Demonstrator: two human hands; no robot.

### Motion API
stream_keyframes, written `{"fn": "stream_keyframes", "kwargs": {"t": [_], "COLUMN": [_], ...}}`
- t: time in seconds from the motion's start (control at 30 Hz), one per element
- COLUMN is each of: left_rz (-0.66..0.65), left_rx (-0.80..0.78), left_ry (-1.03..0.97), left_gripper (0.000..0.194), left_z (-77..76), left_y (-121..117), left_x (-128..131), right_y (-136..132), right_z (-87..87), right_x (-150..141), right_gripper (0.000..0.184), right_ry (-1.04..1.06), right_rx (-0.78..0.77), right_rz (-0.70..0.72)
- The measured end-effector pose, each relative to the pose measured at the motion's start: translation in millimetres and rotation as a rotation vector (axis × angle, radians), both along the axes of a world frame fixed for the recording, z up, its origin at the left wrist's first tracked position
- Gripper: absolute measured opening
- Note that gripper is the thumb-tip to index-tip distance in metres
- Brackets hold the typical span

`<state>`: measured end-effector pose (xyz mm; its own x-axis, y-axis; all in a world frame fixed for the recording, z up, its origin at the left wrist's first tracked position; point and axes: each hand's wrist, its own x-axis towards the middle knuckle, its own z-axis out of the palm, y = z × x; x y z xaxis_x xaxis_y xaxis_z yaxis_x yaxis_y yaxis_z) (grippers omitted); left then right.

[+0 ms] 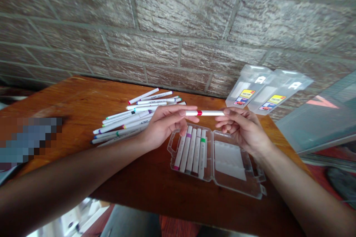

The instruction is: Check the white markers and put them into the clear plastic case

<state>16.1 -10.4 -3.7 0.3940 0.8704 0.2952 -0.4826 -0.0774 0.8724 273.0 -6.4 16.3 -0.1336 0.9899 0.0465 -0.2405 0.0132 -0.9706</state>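
A white marker with a red band (207, 113) is held level between my two hands, above an open clear plastic case (213, 155). My left hand (168, 120) pinches its left end, and my right hand (241, 124) grips the right end between thumb and fingers. Several white markers (191, 152) lie side by side in the left half of the case, some with purple or green bands. A white paper insert (228, 159) shows in the right half. To the left, a loose pile of white markers (130, 118) with coloured ends spreads over the table, partly behind my left hand.
Two translucent plastic cases with labels (244, 89) stand at the table's back right, near the brick wall (167, 44). A pixelated dark object (27, 142) lies at the left of the wooden table (139, 189). A glass panel (319, 118) is beyond the right edge.
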Motion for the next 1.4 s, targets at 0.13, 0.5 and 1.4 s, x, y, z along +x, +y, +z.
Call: {"fn": "stream_keyframes", "kwargs": {"t": [0.13, 0.5, 1.4], "left_rz": [0.013, 0.086, 0.230], "left_rx": [0.002, -0.006, 0.073], "left_ry": [0.001, 0.060, 0.297], "left_gripper": [0.029, 0.031, 0.028], "left_z": [0.6, 0.8, -1.9], "left_y": [-0.5, 0.0, 0.5], "left_x": [0.6, 2.9, 7.8], "right_y": [-0.1, -0.5, -6.6], "right_z": [-0.8, -3.0, -6.2], "right_x": [0.2, 1.1, -3.6], "right_gripper": [0.020, 0.021, 0.013], "right_ry": [0.016, 0.017, -0.237], "right_rx": [-0.006, 0.011, 0.274], "right_rz": [0.011, 0.004, 0.009]}}
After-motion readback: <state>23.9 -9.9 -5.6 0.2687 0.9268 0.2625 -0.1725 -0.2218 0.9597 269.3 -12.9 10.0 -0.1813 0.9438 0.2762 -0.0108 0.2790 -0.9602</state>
